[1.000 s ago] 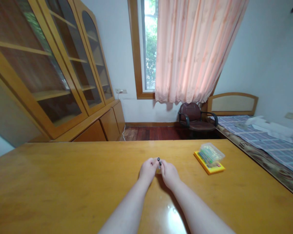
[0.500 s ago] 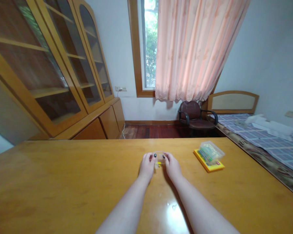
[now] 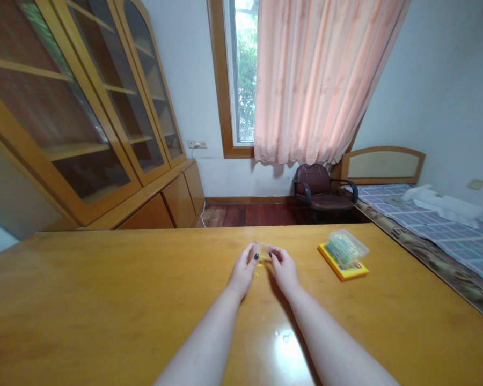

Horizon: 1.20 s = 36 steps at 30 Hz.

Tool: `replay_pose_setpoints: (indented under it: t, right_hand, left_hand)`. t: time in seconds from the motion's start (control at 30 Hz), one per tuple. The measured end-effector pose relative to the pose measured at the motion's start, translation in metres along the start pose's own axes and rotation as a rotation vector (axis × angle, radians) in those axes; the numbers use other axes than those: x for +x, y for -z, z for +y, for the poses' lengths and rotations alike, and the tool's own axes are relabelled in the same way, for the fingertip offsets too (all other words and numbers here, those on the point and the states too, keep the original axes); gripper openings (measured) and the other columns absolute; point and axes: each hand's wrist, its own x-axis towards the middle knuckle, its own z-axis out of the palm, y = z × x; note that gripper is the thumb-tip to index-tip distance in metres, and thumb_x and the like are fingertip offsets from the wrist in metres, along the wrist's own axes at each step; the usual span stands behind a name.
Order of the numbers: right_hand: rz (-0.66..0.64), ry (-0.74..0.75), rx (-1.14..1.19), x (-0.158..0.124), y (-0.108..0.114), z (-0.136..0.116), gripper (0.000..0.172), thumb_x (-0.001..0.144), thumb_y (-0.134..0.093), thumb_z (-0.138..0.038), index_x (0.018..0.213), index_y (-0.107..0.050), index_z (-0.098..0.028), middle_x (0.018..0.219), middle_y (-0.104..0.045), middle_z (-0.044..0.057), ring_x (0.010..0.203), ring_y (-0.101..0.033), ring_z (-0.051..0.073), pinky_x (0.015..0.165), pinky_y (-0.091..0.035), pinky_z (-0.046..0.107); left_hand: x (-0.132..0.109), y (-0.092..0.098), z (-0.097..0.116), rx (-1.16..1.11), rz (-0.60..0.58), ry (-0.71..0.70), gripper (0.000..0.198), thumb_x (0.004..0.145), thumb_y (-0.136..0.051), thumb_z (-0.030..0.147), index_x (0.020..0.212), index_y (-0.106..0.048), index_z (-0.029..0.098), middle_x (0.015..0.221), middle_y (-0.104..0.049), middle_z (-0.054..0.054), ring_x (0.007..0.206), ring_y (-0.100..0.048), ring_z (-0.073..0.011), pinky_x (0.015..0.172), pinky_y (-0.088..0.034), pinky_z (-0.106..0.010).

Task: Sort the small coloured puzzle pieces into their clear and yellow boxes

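Note:
My left hand (image 3: 244, 267) and my right hand (image 3: 284, 266) meet over the middle of the wooden table (image 3: 104, 300). Between their fingertips they pinch a small clear plastic piece (image 3: 264, 250), held just above the tabletop. A few tiny yellow bits (image 3: 258, 265) lie on the table under the left fingers. Both hands have their fingers closed around the clear piece. To the right lies a yellow box (image 3: 343, 263) with a clear plastic container (image 3: 347, 247) of coloured pieces resting on it.
A glass-fronted wooden cabinet (image 3: 84, 118) stands along the left wall. Beyond the table's far edge are a dark red armchair (image 3: 321, 190), a window with a pink curtain (image 3: 309, 80), and a bed (image 3: 434, 220) at the right.
The hands drew slightly apart and lifted the clear piece higher off the table. Small yellow bits now show beneath it. The view tilted a little.

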Motion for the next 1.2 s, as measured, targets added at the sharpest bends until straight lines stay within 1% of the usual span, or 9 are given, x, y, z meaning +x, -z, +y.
replay_pose_setpoints:
  t: [0.13,0.27,0.5,0.67,0.8,0.93,1.03,1.13,1.2]
  right_hand:
    - [0.031,0.005,0.016,-0.001,0.002,-0.003,0.024,0.078,-0.049,-0.029,0.095,-0.062,-0.016,0.099,-0.067,0.01,0.093,-0.063,0.021,0.087,-0.048,0.036]
    - [0.052,0.008,-0.045,-0.001,0.003,-0.005,0.026,0.08,-0.046,-0.028,0.097,-0.061,-0.016,0.101,-0.067,0.011,0.094,-0.063,0.021,0.087,-0.048,0.037]
    - [0.016,0.02,-0.071,0.001,0.003,0.004,0.024,0.076,-0.047,-0.021,0.096,-0.06,-0.016,0.097,-0.067,0.009,0.091,-0.063,0.02,0.087,-0.048,0.038]
    - [0.068,-0.009,0.001,0.005,0.004,0.011,0.027,0.075,-0.044,-0.018,0.097,-0.059,-0.015,0.104,-0.066,0.011,0.098,-0.061,0.019,0.091,-0.046,0.038]
    - [0.09,-0.018,0.014,0.006,0.003,0.012,0.029,0.076,-0.044,-0.02,0.1,-0.059,-0.014,0.107,-0.065,0.012,0.102,-0.06,0.02,0.094,-0.044,0.038]
    - [0.043,0.009,0.083,0.003,0.001,0.008,0.035,0.077,-0.047,-0.025,0.109,-0.057,-0.013,0.111,-0.063,0.014,0.103,-0.06,0.021,0.093,-0.046,0.038]
    - [-0.041,0.072,0.08,-0.002,0.002,-0.002,0.036,0.08,-0.051,-0.031,0.112,-0.057,-0.016,0.114,-0.062,0.013,0.106,-0.058,0.022,0.093,-0.045,0.041]
    - [-0.191,0.19,0.01,-0.009,0.005,-0.013,0.042,0.077,-0.058,-0.034,0.116,-0.056,-0.018,0.12,-0.059,0.012,0.112,-0.055,0.023,0.098,-0.04,0.042]
    - [-0.283,0.255,-0.069,-0.013,0.005,-0.018,0.055,0.07,-0.066,-0.033,0.122,-0.052,-0.02,0.124,-0.056,0.011,0.114,-0.053,0.024,0.1,-0.038,0.043]
  left_hand:
    - [-0.001,-0.001,0.005,-0.158,-0.004,0.037,0.049,0.08,-0.053,0.051,0.119,-0.055,0.021,0.131,-0.052,-0.008,0.125,-0.042,-0.0218,0.109,-0.027,-0.038]
    - [-0.002,0.001,0.003,-0.197,-0.07,0.024,0.054,0.086,-0.04,0.053,0.124,-0.05,0.017,0.13,-0.052,-0.013,0.122,-0.046,-0.0222,0.106,-0.031,-0.039]
    - [-0.007,0.009,0.012,0.373,-0.192,-0.219,0.047,0.086,-0.045,0.041,0.129,-0.046,0.022,0.133,-0.048,-0.009,0.126,-0.039,-0.0214,0.109,-0.025,-0.041]
    - [-0.009,0.008,0.015,0.479,-0.328,-0.292,0.047,0.085,-0.047,0.038,0.131,-0.045,0.026,0.142,-0.034,-0.009,0.132,-0.029,-0.0239,0.11,-0.023,-0.043]
    - [-0.008,0.007,0.01,0.462,-0.347,-0.256,0.046,0.086,-0.045,0.039,0.13,-0.045,0.026,0.146,-0.026,-0.009,0.135,-0.023,-0.0242,0.111,-0.02,-0.044]
    - [-0.004,0.004,0.006,0.25,-0.197,-0.164,0.047,0.088,-0.041,0.044,0.13,-0.041,0.023,0.141,-0.036,-0.009,0.132,-0.03,-0.021,0.11,-0.023,-0.04]
    - [0.001,0.002,0.002,0.033,-0.059,0.032,0.046,0.088,-0.037,0.049,0.127,-0.037,0.026,0.135,-0.045,-0.007,0.124,-0.042,-0.0188,0.103,-0.035,-0.035]
    - [0.003,-0.001,-0.004,-0.157,-0.082,0.151,0.05,0.083,-0.044,0.054,0.123,-0.033,0.026,0.13,-0.05,-0.009,0.115,-0.052,-0.0201,0.093,-0.044,-0.034]
    - [0.003,-0.002,-0.007,-0.201,-0.109,0.164,0.055,0.079,-0.051,0.056,0.12,-0.033,0.023,0.123,-0.055,-0.012,0.107,-0.057,-0.0211,0.088,-0.046,-0.035]
